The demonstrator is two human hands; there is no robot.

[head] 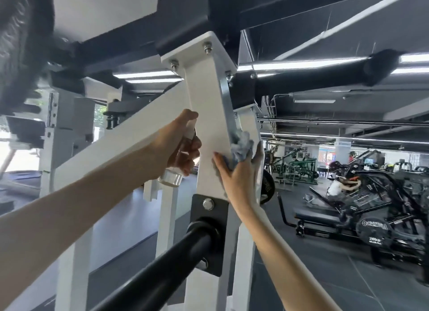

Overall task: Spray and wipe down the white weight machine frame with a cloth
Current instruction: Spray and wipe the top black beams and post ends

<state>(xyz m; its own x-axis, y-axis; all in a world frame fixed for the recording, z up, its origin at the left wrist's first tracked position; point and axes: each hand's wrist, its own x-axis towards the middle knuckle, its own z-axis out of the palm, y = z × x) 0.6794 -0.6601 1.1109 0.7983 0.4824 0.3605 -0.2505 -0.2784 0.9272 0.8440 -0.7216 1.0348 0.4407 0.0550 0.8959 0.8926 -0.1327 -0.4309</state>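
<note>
Here, in the head view, the step in hand looks like the wiping of the upright post of the white frame (pixel 209 106), with the spraying paused. The left hand (pixel 183 146) is closed round a small clear spray bottle (pixel 171 177), fingers curled about its body and the nozzle end up by the thumb, close to the post's left edge. Just to the right of it, across the post's front face, the right hand (pixel 236 173) clasps a crumpled blue-grey cloth (pixel 241 146) against the post's right corner: the thumb lies on the front face, the fingers reach round the side, and the cloth bunches out above the palm. Directly below that hand a black plate (pixel 209 218) is bolted to the post and carries a black bar (pixel 162 262) that runs down towards the camera. The next move, as I judge it, calls for drawing the cloth along the post with steady pressure, then working round the bolts of the mounting plate above the hands, where the cloth could snag. The frame itself is glossy painted steel, square in section and bright white; whether it is wet I cannot tell.
</note>
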